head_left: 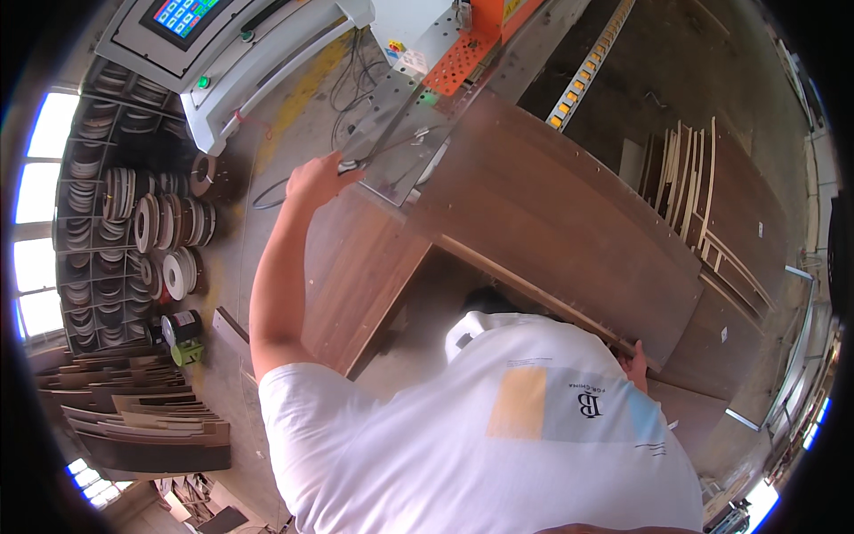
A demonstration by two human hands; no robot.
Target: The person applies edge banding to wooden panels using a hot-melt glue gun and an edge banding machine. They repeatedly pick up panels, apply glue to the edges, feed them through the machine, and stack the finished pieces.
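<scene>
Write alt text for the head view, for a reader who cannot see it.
A person in a white T-shirt bends over a dark brown wood panel at a machine, one hand raised to its metal plate, the other hand on the panel's near edge. Shelves of tape rolls stand at left.

I see a large dark brown wood-grain panel (551, 222), smooth and matt, with a paler raw edge. At the far end, the machine's metal plate (405, 133) looks brushed and slightly shiny. The person's white shirt (463, 427) is soft matt cloth.
</scene>
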